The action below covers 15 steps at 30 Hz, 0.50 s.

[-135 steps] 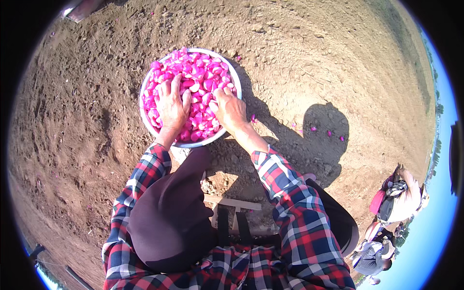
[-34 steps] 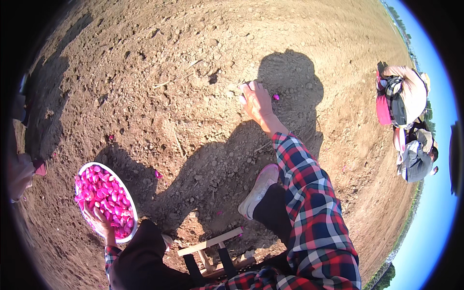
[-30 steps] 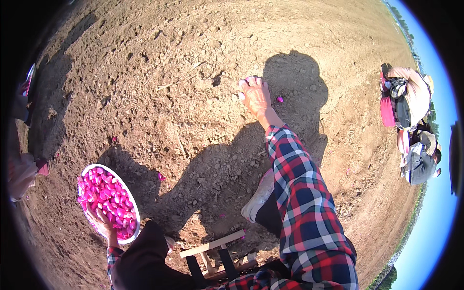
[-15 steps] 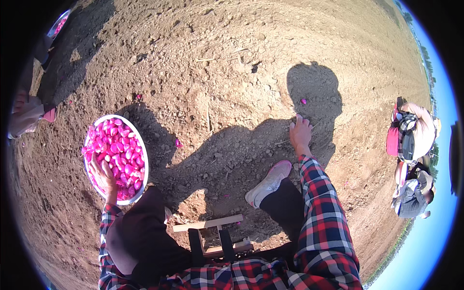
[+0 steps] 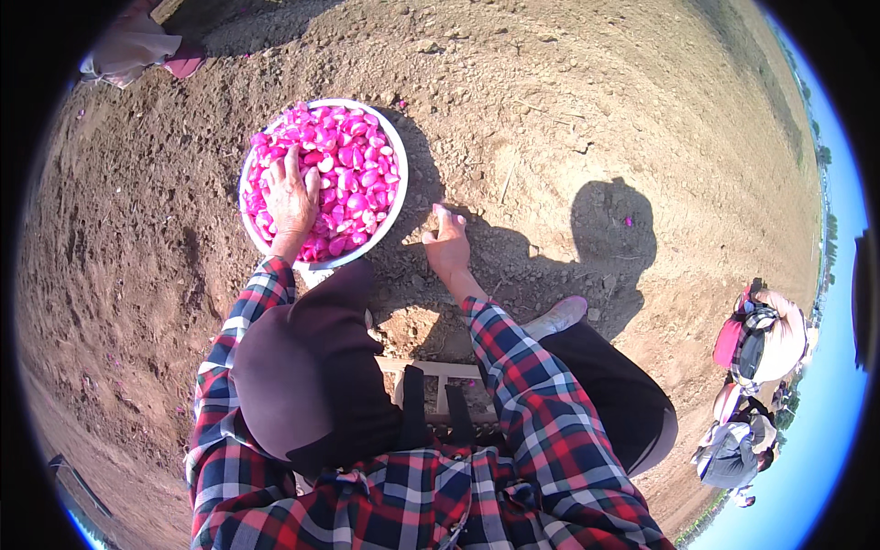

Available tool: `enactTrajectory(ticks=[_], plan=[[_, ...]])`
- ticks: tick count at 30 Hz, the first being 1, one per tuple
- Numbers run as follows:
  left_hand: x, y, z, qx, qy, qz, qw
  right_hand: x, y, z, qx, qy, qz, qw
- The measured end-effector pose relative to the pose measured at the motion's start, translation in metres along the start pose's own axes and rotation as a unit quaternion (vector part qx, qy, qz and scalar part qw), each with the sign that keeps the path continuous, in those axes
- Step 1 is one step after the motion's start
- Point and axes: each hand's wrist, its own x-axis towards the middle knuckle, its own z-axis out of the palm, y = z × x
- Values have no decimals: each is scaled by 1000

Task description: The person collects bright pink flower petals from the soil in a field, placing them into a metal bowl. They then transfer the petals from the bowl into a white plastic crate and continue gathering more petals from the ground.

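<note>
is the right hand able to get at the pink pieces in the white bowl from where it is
Probably yes. The right hand rests on the soil just beside the white bowl, nothing lies between, and the pink pieces are heaped uncovered. The left hand covers only the bowl's near-left part.

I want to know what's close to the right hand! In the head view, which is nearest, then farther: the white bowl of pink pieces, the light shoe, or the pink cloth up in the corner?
From the right hand:
1. White bowl of pink pieces, just to its left.
2. Light shoe, behind it to the right, by the dark trouser leg.
3. Pink cloth, far off at the upper left.
</note>
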Motion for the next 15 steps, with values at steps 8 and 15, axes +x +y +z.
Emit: enactTrajectory(ticks=[8, 15], plan=[[-14, -12, -24, -151, -42, 11, 988, -19, -7, 21, -68, -211, -115, 968], [-26, -39, -59, -148, -117, -7, 982, 60, -28, -25, -15, -45, -52, 997]])
